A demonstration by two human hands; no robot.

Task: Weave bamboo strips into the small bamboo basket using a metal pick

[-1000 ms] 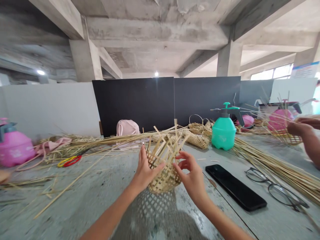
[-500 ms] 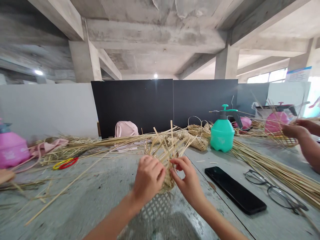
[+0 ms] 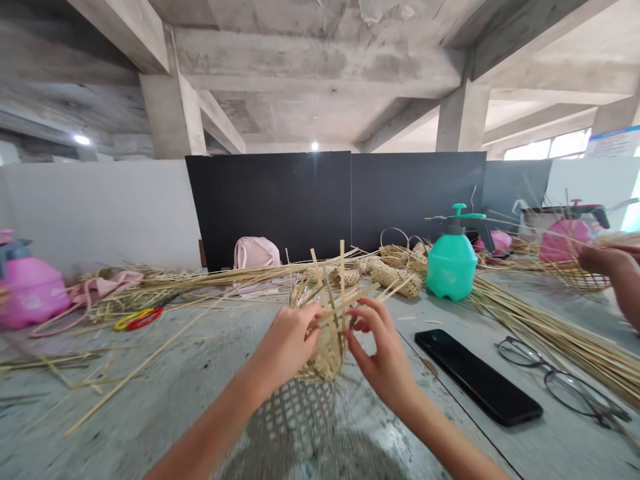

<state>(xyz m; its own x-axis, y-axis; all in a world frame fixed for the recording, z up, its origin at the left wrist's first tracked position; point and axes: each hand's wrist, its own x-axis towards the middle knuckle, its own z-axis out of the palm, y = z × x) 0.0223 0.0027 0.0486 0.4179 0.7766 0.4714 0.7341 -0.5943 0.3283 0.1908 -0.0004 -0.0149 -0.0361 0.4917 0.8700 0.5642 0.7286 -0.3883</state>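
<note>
Between my hands stands a small, partly woven bamboo basket (image 3: 325,360), its loose strips (image 3: 342,270) sticking up and out from the top. My left hand (image 3: 293,337) is closed at the basket's upper left, thumb and fingers pinching strips near the rim. On the other side my right hand (image 3: 377,340) has its thumb and fingertips bent together on strips at the upper right edge. The exact strips between my fingers are partly hidden. Beneath the basket, its lattice shadow falls on the grey table (image 3: 210,407).
To the right lie a black phone (image 3: 477,377), glasses (image 3: 560,380) and a bundle of bamboo strips (image 3: 540,320). A green spray bottle (image 3: 451,267) stands behind them. Red and yellow scissors (image 3: 140,319) are at left. Another person's hand (image 3: 607,263) holds a basket at far right.
My left hand has turned and shifted slightly left, uncovering more of the basket. My right hand stays on the strips at the edge. The whole view has shifted slightly.
</note>
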